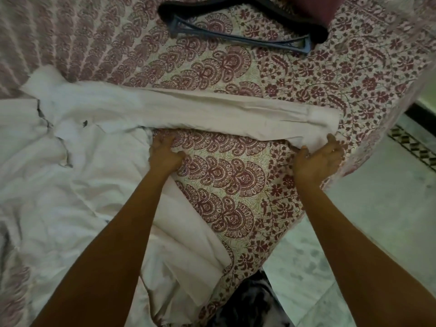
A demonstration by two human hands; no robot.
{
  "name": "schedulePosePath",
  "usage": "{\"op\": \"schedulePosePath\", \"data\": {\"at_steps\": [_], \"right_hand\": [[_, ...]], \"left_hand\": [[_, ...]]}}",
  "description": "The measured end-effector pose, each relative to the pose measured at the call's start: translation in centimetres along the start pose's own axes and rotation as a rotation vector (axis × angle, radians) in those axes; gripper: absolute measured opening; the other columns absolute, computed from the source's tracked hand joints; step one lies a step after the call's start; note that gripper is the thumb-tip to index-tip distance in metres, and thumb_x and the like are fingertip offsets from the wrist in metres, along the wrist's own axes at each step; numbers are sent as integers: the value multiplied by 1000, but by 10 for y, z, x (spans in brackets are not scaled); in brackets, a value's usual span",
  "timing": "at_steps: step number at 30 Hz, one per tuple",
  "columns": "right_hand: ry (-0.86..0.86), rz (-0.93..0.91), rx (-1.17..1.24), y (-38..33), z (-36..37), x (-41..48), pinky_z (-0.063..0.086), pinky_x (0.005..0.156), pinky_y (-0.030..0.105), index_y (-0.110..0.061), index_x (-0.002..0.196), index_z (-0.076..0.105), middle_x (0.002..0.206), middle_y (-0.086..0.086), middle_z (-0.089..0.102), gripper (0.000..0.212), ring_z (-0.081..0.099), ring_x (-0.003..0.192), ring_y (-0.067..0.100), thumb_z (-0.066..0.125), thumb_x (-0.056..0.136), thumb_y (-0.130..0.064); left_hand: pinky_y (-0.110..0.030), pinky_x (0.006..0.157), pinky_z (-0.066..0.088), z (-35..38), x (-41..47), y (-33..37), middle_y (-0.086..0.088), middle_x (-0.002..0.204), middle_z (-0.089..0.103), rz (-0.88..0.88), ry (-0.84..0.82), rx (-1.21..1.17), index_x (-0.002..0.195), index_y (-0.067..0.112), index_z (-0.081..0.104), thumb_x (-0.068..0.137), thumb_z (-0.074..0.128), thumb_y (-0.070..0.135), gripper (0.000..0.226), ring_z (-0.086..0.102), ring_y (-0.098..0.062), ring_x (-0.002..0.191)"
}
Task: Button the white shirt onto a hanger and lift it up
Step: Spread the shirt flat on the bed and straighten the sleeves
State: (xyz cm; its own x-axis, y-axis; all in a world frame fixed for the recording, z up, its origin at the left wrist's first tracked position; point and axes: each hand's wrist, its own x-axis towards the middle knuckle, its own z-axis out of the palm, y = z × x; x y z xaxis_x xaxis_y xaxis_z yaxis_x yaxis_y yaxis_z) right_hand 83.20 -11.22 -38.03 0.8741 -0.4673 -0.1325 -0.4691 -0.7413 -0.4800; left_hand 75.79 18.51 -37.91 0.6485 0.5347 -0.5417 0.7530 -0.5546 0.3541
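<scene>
Right hand (pixel 318 156) fingers curl around the cuff end of the sleeve (pixel 212 109). Left hand (pixel 165 152) fingers are curled at the underarm, but I cannot tell whether they pinch cloth. The white shirt (pixel 70 161) lies spread over the left side of the bed (pixel 354 79). The hanger (pixel 236 38) lies near the far edge, apart from it, so hanging, buttoning and lifting likely all remain.

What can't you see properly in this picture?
Head view:
- Hanger: one end hidden under a dark thing.
- White shirt: cut off by the left edge; buttons too blurred to find.
- Right hand: fingertips hidden under the sleeve.
- Left hand: blurred, so its grip is unclear.
</scene>
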Motion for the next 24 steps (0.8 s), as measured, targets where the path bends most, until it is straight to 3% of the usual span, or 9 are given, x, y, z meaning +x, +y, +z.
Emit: {"op": "schedulePosePath", "data": {"at_steps": [2, 4, 8, 10, 12, 14, 17, 20, 24], "right_hand": [[44, -136, 40, -13, 9, -26, 31, 101, 43, -6, 132, 40, 129, 20, 43, 57, 41, 121, 35, 53, 76, -12], [5, -264, 108, -29, 21, -47, 34, 97, 44, -5, 127, 47, 122, 21, 48, 54, 44, 116, 37, 52, 73, -10], [-188, -541, 174, -82, 45, -74, 39, 87, 41, -6, 119, 53, 119, 18, 52, 45, 51, 107, 36, 48, 74, -9], [-309, -632, 219, -116, 59, -80, 41, 71, 34, -7, 115, 55, 118, 16, 53, 34, 57, 89, 34, 45, 82, -10], [-400, -682, 228, -149, 77, -82, 37, 64, 28, -10, 114, 57, 117, 13, 56, 27, 59, 80, 33, 44, 90, -13], [-460, -765, 215, -183, 100, -84, 38, 68, 27, -11, 116, 58, 120, 12, 58, 27, 59, 87, 33, 45, 92, -12], [-541, -825, 145, -230, 133, -81, 45, 80, 34, -10, 124, 53, 129, 13, 52, 36, 55, 107, 32, 44, 90, -8], [-571, -799, -38, -256, 159, -80, 45, 78, 35, -12, 123, 52, 122, 14, 55, 34, 56, 105, 31, 42, 90, -14], [-600, -613, 19, -278, 175, -65, 37, 65, 25, -8, 86, 65, 77, 10, 60, 17, 56, 76, 24, 53, 89, -20]], "left_hand": [[-26, 99, 42, -12, -7, -3, -11, 134, 51, 42, 10, -168, 124, 18, 57, 85, 59, 16, 39, 56, -19, 112], [-16, 82, 44, -28, -14, -6, -12, 112, 67, 60, 102, -249, 112, 14, 65, 87, 53, 11, 28, 65, -8, 86], [-26, 88, 43, -63, -6, -32, -12, 106, 69, 53, 371, -223, 102, 10, 68, 86, 53, 9, 22, 63, -26, 100], [-27, 89, 44, -81, 9, -49, -12, 107, 69, 19, 448, -251, 103, 9, 67, 86, 53, 9, 22, 62, -27, 100], [-24, 90, 41, -97, 28, -65, -11, 111, 67, -26, 508, -269, 106, 9, 66, 87, 52, 10, 24, 61, -26, 104], [-23, 94, 38, -112, 51, -77, -11, 119, 62, -62, 583, -315, 112, 10, 63, 88, 51, 11, 28, 56, -26, 112], [-36, 105, 33, -132, 87, -95, -11, 136, 47, -122, 673, -209, 125, 17, 55, 89, 52, 18, 36, 43, -28, 126], [-44, 109, 27, -149, 129, -117, -11, 146, 35, -204, 585, -90, 135, 24, 43, 92, 47, 29, 44, 33, -32, 133], [-48, 115, 21, -155, 174, -145, -12, 154, 20, -113, 313, -7, 144, 26, 28, 88, 38, 53, 63, 22, -33, 141]]}}
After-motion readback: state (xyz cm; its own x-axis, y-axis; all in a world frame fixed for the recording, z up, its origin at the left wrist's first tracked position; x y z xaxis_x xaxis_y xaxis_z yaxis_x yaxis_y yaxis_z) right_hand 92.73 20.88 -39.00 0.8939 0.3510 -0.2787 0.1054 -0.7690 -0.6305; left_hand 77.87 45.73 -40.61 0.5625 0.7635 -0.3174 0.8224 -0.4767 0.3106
